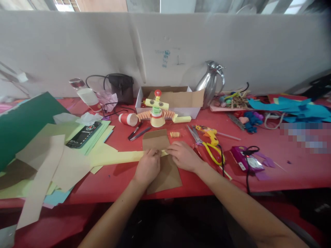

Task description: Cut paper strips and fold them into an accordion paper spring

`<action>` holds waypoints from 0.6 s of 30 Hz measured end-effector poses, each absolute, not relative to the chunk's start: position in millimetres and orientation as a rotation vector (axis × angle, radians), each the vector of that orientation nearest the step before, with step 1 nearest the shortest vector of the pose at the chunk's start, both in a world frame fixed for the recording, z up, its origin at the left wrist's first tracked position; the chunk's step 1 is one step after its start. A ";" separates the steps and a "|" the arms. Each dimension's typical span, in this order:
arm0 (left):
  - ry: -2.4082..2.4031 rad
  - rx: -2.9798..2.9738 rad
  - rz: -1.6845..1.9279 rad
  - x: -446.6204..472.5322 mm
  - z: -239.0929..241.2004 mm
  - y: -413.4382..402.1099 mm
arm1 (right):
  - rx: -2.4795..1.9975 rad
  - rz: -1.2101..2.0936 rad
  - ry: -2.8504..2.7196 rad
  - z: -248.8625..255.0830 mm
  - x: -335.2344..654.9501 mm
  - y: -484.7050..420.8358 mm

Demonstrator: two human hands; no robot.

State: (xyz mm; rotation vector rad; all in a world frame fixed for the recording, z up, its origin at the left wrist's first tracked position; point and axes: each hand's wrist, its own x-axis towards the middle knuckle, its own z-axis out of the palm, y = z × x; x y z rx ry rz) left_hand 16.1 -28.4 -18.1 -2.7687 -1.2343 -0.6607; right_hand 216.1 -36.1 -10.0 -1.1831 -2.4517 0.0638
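A long yellow paper strip [121,157] runs from the left across a piece of brown cardboard [165,177]. My left hand [149,165] has its fingers closed on the strip over the cardboard. At the strip's right end my right hand [184,155] pinches the paper, fingertips close to the left ones. Just beyond the hands lies a small yellow paper coil [175,134]. Behind it stands a paper-cup figure [157,119] with pleated arms and a red top. Scissors [207,144] with yellow handles lie right of my right hand.
A yellow glue gun [209,133] and a purple box [245,160] with a cable lie to the right. Leftward are loose paper sheets [74,165] and a phone [84,135]. Pens [139,133], a cup [128,119], an open carton [196,113] and a metal jug [210,82] stand or lie farther back.
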 end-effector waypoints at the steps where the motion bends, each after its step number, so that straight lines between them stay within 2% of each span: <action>1: -1.248 -2.769 -0.682 15.9 -18.5 -28.5 | -1.187 0.075 -2.441 -9.9 216.2 -36.4; 9: -1.363 -2.768 -0.806 14.6 -17.7 -29.9 | -1.189 0.081 -2.370 -10.9 215.0 -34.8; 18: -1.302 -2.718 -0.563 12.8 -10.4 -30.4 | -1.141 -0.007 -2.430 -15.3 216.0 -34.9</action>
